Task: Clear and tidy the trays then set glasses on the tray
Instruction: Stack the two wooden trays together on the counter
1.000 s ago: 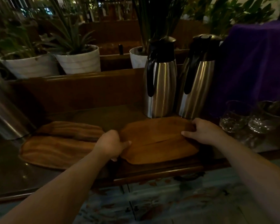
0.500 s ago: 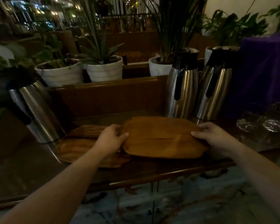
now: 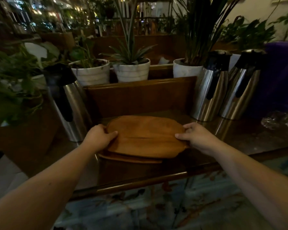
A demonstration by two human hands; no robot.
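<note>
An oval wooden tray (image 3: 145, 135) lies on top of a second wooden tray (image 3: 130, 159), of which only the front rim shows beneath it. My left hand (image 3: 99, 136) grips the top tray's left end, thumb on the upper face. My right hand (image 3: 192, 136) grips its right end the same way. Blurred clear glasses (image 3: 279, 121) stand at the far right of the dark counter (image 3: 140, 173).
One steel thermos jug (image 3: 68, 103) stands left of the trays and two more (image 3: 211, 87) (image 3: 239, 85) at the back right. White plant pots (image 3: 131, 69) line a wooden ledge behind. A purple cloth (image 3: 281, 73) hangs at the right.
Both hands have carried the right-hand tray leftward and it now lies over the other tray, covering almost all of it. The view has shifted left too.
</note>
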